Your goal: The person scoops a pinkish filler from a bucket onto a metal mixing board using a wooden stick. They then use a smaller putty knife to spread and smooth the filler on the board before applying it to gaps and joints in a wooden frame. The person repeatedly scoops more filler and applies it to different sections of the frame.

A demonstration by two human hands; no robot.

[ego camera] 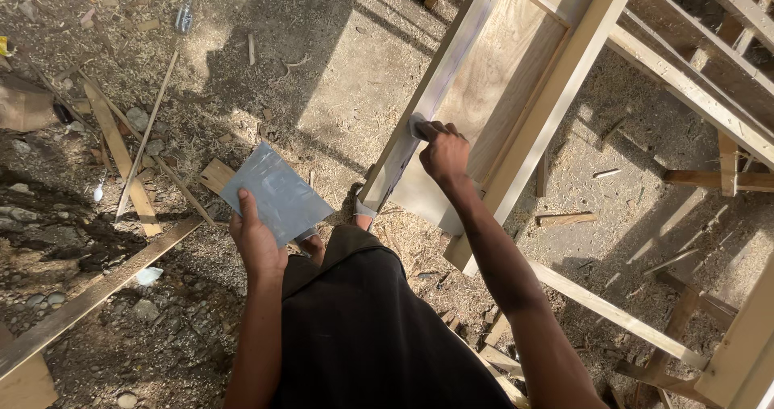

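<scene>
Smoothing the frame rail (pixel 451 62) at centre: right hand (pixel 444 153) clenching a small pad (pixel 419 127) against it, left hand (pixel 256 244) gripping a grey sheet (pixel 278 191) near left; probably continuing along the rail next.

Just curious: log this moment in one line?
left hand: holds grey sheet | right hand: presses pad on wooden frame

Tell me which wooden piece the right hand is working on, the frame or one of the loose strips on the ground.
The tall pale frame. The right hand presses a small grey pad against its painted edge; the strips lie untouched.
</scene>
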